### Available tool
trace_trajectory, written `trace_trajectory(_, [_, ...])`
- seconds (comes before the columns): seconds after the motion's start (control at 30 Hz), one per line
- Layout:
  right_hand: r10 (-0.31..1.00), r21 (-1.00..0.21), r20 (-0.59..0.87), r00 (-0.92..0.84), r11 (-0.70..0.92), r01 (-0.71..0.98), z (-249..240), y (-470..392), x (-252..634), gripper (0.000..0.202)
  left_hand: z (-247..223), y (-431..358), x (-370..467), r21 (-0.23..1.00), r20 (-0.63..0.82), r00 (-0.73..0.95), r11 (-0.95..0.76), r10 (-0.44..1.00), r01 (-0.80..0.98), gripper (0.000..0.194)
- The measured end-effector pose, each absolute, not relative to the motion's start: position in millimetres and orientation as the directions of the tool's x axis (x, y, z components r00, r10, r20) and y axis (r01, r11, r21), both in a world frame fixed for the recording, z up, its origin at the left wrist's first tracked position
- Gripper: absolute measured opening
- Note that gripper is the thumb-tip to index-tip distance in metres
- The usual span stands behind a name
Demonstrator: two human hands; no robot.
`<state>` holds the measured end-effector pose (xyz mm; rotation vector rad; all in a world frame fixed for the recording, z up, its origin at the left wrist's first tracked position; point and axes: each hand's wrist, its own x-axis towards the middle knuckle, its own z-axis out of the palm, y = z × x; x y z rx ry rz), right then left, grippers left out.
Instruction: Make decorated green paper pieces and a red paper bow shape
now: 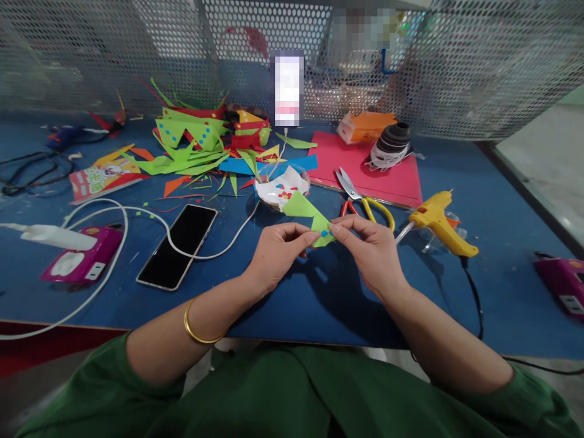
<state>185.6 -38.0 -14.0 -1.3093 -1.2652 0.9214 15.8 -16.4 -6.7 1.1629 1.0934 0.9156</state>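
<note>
Between my two hands is a light green paper cutout [298, 205] with a small blue square [324, 233] on its lower part. My left hand [285, 246] pinches the cutout's lower left edge between thumb and finger. From the other side, my right hand [367, 246] pinches it near the blue square. Whether a tiny piece sits in the right fingertips is too small to tell. Just beyond the cutout stands a bowl lined with white paper [274, 191], holding small red and blue bits [286, 193]. Scissors with red and yellow handles [351, 188] lie close to my right hand.
A yellow glue gun [440, 222] lies at right with its black cord. Green and red paper pieces [191, 137] pile up at back left. A dark phone [177, 246], white cable and purple power socket [84, 255] occupy the left. Red sheets [365, 170] lie behind the scissors.
</note>
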Motion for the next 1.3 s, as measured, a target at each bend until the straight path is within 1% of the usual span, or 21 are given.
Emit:
trace_trajectory(0.1, [0.986,-0.965,0.122,0.114,0.092,0.245,-11,-39,186,0.014,-4,-18,15,0.985,-0.172,0.236,0.174,0.956,0.013,0.021])
trace_trajectory(0.27, [0.988,-0.931,0.139,0.072,0.105,0.351,-9,-39,188,0.015,-5,-19,14,0.979,-0.202,0.300,0.192,0.932,0.065,0.021])
trace_trajectory(0.33, [0.981,-0.897,0.183,0.057,0.143,0.418,-8,-38,191,0.015,-7,-18,15,0.975,-0.223,0.292,0.213,0.930,0.065,0.021])
trace_trajectory(0.37, [0.970,-0.861,0.238,0.047,0.188,0.473,-8,-38,194,0.016,-8,-16,15,0.977,-0.212,0.257,0.208,0.943,0.045,0.023])
trace_trajectory(0.4, [0.950,-0.805,0.309,0.031,0.244,0.541,-7,-37,196,0.017,-10,-15,15,0.984,-0.179,0.189,0.180,0.966,0.013,0.025])
trace_trajectory(0.47, [0.892,-0.640,0.450,-0.032,0.347,0.686,-6,-35,202,0.017,-11,-10,12,0.998,-0.054,0.001,0.054,0.999,-0.035,0.026])
trace_trajectory(0.5, [0.864,-0.550,0.497,-0.076,0.381,0.743,-5,-35,205,0.017,-11,-8,9,0.999,0.022,-0.076,-0.024,0.997,-0.022,0.026])
trace_trajectory(0.53, [0.844,-0.473,0.523,-0.119,0.404,0.783,-4,-34,208,0.016,-10,-5,6,0.995,0.099,-0.117,-0.097,0.988,0.019,0.024])
trace_trajectory(0.57, [0.833,-0.418,0.529,-0.160,0.420,0.805,-3,-34,210,0.015,-9,-4,3,0.984,0.169,-0.112,-0.161,0.979,0.082,0.023])
trace_trajectory(0.63, [0.828,-0.379,0.518,-0.215,0.447,0.810,-2,-33,213,0.015,-6,-1,-1,0.945,0.257,-0.006,-0.250,0.966,0.211,0.021])
trace_trajectory(0.7, [0.832,-0.406,0.506,-0.226,0.461,0.789,-1,-33,214,0.015,-4,0,-4,0.924,0.265,0.096,-0.281,0.960,0.259,0.021])
trace_trajectory(0.77, [0.839,-0.461,0.502,-0.208,0.464,0.757,-2,-34,212,0.015,-5,0,-3,0.950,0.207,0.134,-0.232,0.969,0.210,0.025])
trace_trajectory(0.87, [0.858,-0.578,0.492,-0.148,0.450,0.681,-3,-35,208,0.017,-9,0,1,0.995,0.083,0.071,-0.086,0.994,0.052,0.038])
trace_trajectory(0.97, [0.881,-0.679,0.467,-0.077,0.414,0.607,-5,-36,204,0.019,-9,-1,5,0.995,-0.056,0.026,0.058,0.998,-0.082,0.036])
trace_trajectory(1.07, [0.887,-0.698,0.457,-0.064,0.402,0.592,-5,-37,203,0.020,-4,-4,5,0.960,-0.210,0.100,0.224,0.973,-0.165,0.032])
trace_trajectory(1.13, [0.887,-0.694,0.455,-0.080,0.409,0.593,-6,-37,203,0.020,-2,-5,5,0.928,-0.279,0.154,0.308,0.948,-0.211,0.032])
trace_trajectory(1.2, [0.888,-0.689,0.449,-0.096,0.413,0.595,-7,-38,202,0.018,-2,-5,6,0.900,-0.321,0.188,0.361,0.928,-0.246,0.027])
trace_trajectory(1.3, [0.891,-0.680,0.440,-0.115,0.414,0.604,-11,-37,200,0.017,-4,-6,7,0.878,-0.347,0.198,0.391,0.917,-0.275,0.021])
